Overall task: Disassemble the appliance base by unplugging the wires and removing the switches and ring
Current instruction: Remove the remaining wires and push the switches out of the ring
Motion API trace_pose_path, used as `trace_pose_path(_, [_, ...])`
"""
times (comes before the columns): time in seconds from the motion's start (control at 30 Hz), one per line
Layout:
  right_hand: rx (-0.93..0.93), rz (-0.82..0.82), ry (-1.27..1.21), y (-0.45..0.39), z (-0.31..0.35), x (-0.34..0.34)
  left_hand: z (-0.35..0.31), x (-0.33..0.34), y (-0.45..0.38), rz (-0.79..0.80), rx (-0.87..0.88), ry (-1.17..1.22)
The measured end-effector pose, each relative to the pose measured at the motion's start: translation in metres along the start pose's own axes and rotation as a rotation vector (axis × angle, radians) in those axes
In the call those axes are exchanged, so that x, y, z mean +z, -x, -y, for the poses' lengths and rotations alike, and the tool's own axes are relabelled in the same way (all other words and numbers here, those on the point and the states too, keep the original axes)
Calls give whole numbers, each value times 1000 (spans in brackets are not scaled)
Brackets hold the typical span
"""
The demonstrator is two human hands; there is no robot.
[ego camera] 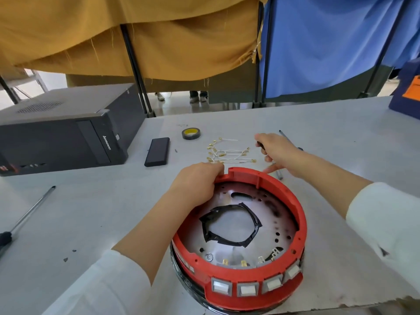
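Observation:
The round appliance base [293, 201] with its red ring stands at the table's near edge, open side up. Several white rocker switches [246, 289] sit in the ring's near wall. A black tape loop [211, 235] lies on the metal plate inside. My left hand [195, 180] grips the ring's far left rim. My right hand [277, 153] hovers just beyond the far rim, closed around a dark tool handle [261, 146], one finger touching the ring. Several loose white wires [227, 153] with brass terminals lie on the table behind the base.
A black computer tower [56, 130] lies at the left, a black flat case [157, 151] beside it. A tape roll [191, 133] sits behind the wires. A screwdriver [27, 214] lies at the near left. Another tool [286, 136] lies past my right hand. Yellow and blue curtains hang behind.

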State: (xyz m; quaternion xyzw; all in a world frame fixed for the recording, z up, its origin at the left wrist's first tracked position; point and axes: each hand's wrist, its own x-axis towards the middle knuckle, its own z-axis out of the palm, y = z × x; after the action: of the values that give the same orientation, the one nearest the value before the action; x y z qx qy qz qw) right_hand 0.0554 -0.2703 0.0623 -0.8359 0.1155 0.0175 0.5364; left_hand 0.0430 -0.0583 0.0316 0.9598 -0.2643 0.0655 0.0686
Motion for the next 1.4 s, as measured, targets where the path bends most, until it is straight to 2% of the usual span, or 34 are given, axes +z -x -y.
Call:
trace_pose_path(0.2, [-72, 199, 648, -17, -10, -19, 1, 2, 0, -7, 27, 11])
trace_pose_path(0.27, [-137, 261, 733, -24, -9, -7, 1, 3, 1, -18, 28, 8])
trace_pose_path(0.43, [-277, 314, 708, -42, -10, 24, 0, 4, 1, -42, 36, -1])
trace_pose_path(0.63, [-349, 324, 893, -53, -18, 22, 0, 6, 0, -46, 12, 14])
trace_pose_path(0.87, [-419, 358, 844, -58, -6, 41, 0, 6, -1, -29, -1, 15])
trace_pose_path(1.0, [-412, 365, 793, -58, 4, 49, 0, 7, -1, -28, -18, 39])
trace_pose_path(1.23, [-344, 287, 612, -21, 7, 23, 4, 5, -1, 49, -139, 265])
trace_pose_path(1.4, [-264, 336, 788, 27, 11, 2, 2, 2, 8, 42, -230, 232])
